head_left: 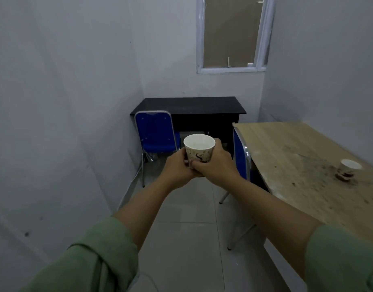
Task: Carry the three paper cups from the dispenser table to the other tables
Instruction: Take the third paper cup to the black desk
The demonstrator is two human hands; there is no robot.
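Observation:
I hold a white printed paper cup (199, 149) upright in front of me, above the floor. My left hand (177, 166) wraps its left side and my right hand (215, 163) wraps its right side and front. A second paper cup (348, 169) stands on the light wooden table (286, 148) at the right. A black desk (189, 105) stands against the far wall, straight beyond the held cup.
A blue chair (156, 131) stands at the black desk's left front. Another blue chair (240, 159) is tucked against the wooden table's left edge. White walls close in on the left and right, with a tiled floor aisle (187, 239) between them. A window (232, 32) is above the desk.

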